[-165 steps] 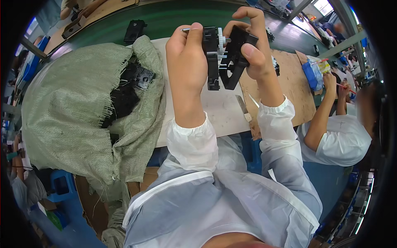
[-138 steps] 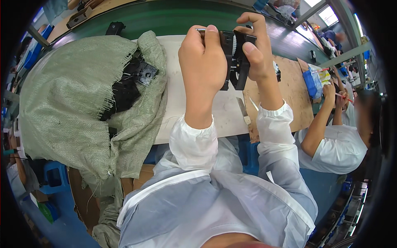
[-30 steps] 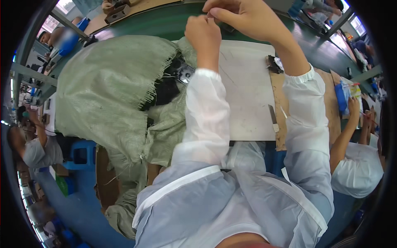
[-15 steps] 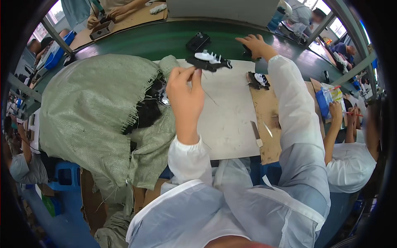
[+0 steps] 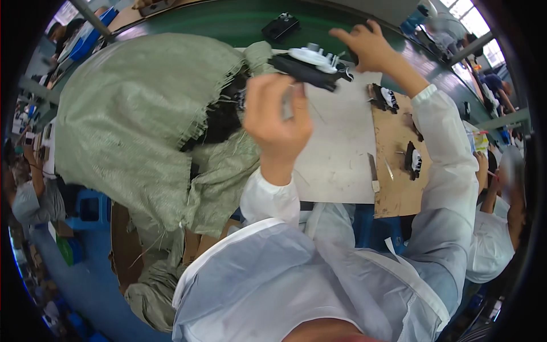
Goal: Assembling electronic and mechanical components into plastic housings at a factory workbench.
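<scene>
My left hand (image 5: 278, 117) is closed on the edge of a black plastic part with a white toothed piece on top (image 5: 314, 60), raised over the white sheet (image 5: 336, 145); hand and part are slightly blurred. My right hand (image 5: 369, 50) reaches out over the green belt (image 5: 228, 28), its fingers stretched and apart. A dark shape lies under those fingers, mostly hidden, and I cannot make out what it is. Farther off on the belt rests a black box-like part (image 5: 280, 27).
A green woven sack (image 5: 142, 102) with dark parts in its mouth fills the left side. On the cardboard (image 5: 396, 191) at right lie two black-and-white parts (image 5: 385, 98) and a thin blade-like tool (image 5: 373, 171). Co-workers sit at both sides; a metal frame (image 5: 504, 119) stands right.
The view has shifted, showing more cardboard at right. My left hand still holds the black-and-white part, now farther right and closer to my right hand. My right hand stays stretched out over the belt.
</scene>
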`<action>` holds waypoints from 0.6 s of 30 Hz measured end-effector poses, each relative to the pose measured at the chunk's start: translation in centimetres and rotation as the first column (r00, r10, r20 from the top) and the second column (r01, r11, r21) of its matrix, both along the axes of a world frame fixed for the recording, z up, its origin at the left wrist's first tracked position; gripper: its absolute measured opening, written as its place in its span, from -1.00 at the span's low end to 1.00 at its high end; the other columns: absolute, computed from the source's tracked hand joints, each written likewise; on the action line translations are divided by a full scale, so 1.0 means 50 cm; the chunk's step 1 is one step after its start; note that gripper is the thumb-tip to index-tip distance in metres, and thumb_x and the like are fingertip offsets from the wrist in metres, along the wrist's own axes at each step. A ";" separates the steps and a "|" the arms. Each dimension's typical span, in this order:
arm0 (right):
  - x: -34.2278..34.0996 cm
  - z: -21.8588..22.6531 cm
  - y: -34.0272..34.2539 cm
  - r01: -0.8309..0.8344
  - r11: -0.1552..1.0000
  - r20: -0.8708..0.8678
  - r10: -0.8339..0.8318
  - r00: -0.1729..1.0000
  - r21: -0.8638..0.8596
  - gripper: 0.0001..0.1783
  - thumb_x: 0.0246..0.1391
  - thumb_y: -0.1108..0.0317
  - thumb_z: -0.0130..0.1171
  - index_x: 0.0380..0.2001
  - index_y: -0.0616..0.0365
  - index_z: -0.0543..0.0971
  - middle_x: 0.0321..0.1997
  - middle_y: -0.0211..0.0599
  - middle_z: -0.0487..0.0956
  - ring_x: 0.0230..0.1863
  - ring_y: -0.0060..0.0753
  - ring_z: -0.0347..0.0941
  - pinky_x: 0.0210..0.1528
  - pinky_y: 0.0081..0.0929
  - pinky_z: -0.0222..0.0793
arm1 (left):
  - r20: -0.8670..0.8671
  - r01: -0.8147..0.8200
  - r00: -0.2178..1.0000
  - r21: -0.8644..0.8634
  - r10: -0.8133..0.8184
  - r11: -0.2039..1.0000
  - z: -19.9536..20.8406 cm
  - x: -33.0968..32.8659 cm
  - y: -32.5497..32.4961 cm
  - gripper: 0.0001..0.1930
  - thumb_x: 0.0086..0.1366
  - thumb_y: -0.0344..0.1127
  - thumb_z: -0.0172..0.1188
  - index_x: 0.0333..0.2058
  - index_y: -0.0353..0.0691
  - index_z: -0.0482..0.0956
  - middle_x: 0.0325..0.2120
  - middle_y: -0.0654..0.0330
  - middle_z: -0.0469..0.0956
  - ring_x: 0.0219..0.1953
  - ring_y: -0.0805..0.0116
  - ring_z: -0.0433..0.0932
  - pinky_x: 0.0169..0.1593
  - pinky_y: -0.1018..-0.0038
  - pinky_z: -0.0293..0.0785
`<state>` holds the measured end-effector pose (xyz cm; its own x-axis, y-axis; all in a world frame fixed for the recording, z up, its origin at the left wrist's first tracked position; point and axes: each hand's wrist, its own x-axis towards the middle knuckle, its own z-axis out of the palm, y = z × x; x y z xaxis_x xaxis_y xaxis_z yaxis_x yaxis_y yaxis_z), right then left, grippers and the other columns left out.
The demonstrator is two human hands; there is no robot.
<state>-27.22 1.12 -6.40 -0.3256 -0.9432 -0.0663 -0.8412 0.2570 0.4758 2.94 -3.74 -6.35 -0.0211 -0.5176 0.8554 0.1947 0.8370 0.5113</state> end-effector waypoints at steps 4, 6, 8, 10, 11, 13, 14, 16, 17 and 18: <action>0.083 -0.006 0.002 -0.119 0.990 -0.025 0.122 0.992 0.073 -0.05 -0.32 0.33 0.48 0.24 -0.24 0.30 -0.13 -0.31 0.64 0.00 -0.24 0.50 0.27 0.03 0.01 | -0.089 -0.091 0.994 -0.280 0.069 0.956 -0.011 -0.002 0.005 -0.86 0.17 -0.52 0.23 -0.27 -0.29 0.57 -0.33 0.14 0.54 -0.41 0.34 0.44 -0.30 0.47 0.42; 0.126 0.009 -0.002 -0.205 0.979 -0.026 0.204 0.979 -0.022 -0.10 -0.32 0.32 0.47 0.21 -0.20 0.34 -0.15 -0.32 0.64 -0.02 -0.22 0.50 0.25 0.00 0.05 | -0.137 -0.054 0.990 -0.227 0.023 0.973 -0.002 0.013 0.007 -0.86 0.15 -0.51 0.23 -0.27 -0.28 0.56 -0.32 0.13 0.53 -0.41 0.31 0.44 -0.31 0.45 0.43; 0.169 0.030 -0.007 -0.337 0.917 -0.032 0.339 0.940 -0.212 -0.20 -0.30 0.32 0.45 0.14 -0.13 0.40 -0.19 -0.32 0.65 -0.07 -0.18 0.52 0.21 -0.04 0.14 | -0.231 0.059 0.969 -0.131 -0.089 0.990 0.008 0.034 0.018 -0.84 0.12 -0.51 0.24 -0.28 -0.26 0.55 -0.30 0.11 0.52 -0.42 0.26 0.45 -0.33 0.41 0.44; 0.213 0.058 -0.028 -0.371 0.819 0.204 0.493 0.846 -0.438 -0.31 -0.31 0.31 0.43 0.02 -0.02 0.48 -0.22 -0.29 0.65 -0.13 -0.09 0.53 0.10 -0.13 0.28 | -0.352 0.193 0.911 -0.092 -0.213 0.977 0.009 0.055 0.022 -0.77 0.18 -0.38 0.19 -0.18 -0.27 0.54 -0.23 0.10 0.55 -0.35 0.26 0.47 -0.25 0.37 0.46; 0.258 0.076 -0.057 -0.319 0.768 0.418 0.590 0.691 -0.556 -0.37 -0.33 0.30 0.42 -0.05 0.05 0.52 -0.23 -0.26 0.64 -0.18 -0.03 0.53 0.01 -0.20 0.38 | -0.420 0.248 0.867 -0.100 -0.267 0.964 0.006 0.077 0.020 -0.67 0.25 -0.25 0.14 -0.07 -0.29 0.54 -0.17 0.10 0.57 -0.28 0.29 0.49 -0.16 0.35 0.47; 0.337 0.063 -0.091 -0.243 0.807 0.543 0.552 0.633 -0.538 -0.44 -0.32 0.29 0.39 -0.13 0.17 0.52 -0.18 -0.18 0.62 -0.21 0.02 0.55 -0.16 -0.24 0.47 | -0.456 0.289 0.835 -0.115 -0.309 0.950 0.000 0.105 0.012 -0.66 0.26 -0.23 0.13 -0.05 -0.29 0.53 -0.17 0.10 0.57 -0.26 0.28 0.49 -0.14 0.35 0.47; 0.354 0.014 -0.107 -0.287 0.761 0.492 0.610 0.621 -0.582 -0.47 -0.29 0.28 0.37 -0.16 0.22 0.51 -0.19 -0.13 0.61 -0.22 0.02 0.55 -0.16 -0.22 0.48 | -0.490 0.346 0.791 -0.136 -0.367 0.928 -0.001 0.114 0.011 -0.65 0.27 -0.21 0.12 -0.04 -0.29 0.52 -0.16 0.10 0.57 -0.24 0.28 0.50 -0.12 0.35 0.47; 0.382 -0.049 -0.157 -0.164 0.925 0.563 0.341 0.753 -0.342 -0.52 -0.24 0.24 0.35 -0.25 0.30 0.49 -0.26 -0.02 0.60 -0.24 0.06 0.55 -0.18 -0.19 0.51 | -0.545 0.477 0.679 -0.184 -0.493 0.860 -0.002 0.120 0.004 -0.63 0.29 -0.18 0.10 -0.02 -0.30 0.50 -0.14 0.11 0.57 -0.20 0.26 0.51 -0.09 0.36 0.47; 0.379 -0.070 -0.156 -0.143 0.925 0.559 0.331 0.761 -0.352 -0.52 -0.24 0.24 0.35 -0.25 0.30 0.49 -0.26 -0.02 0.60 -0.24 0.06 0.55 -0.18 -0.19 0.51 | -0.567 0.538 0.613 -0.211 -0.550 0.816 -0.003 0.122 0.002 -0.61 0.30 -0.16 0.09 -0.01 -0.30 0.50 -0.14 0.11 0.57 -0.18 0.26 0.52 -0.07 0.36 0.47; 0.418 -0.054 -0.151 -0.106 0.926 0.503 0.290 0.814 -0.362 -0.53 -0.23 0.22 0.34 -0.28 0.32 0.49 -0.29 0.01 0.60 -0.25 0.08 0.54 -0.19 -0.17 0.51 | -0.585 0.579 0.557 -0.236 -0.590 0.781 -0.004 0.134 -0.007 -0.60 0.31 -0.15 0.08 0.00 -0.30 0.49 -0.13 0.11 0.57 -0.15 0.25 0.52 -0.05 0.36 0.46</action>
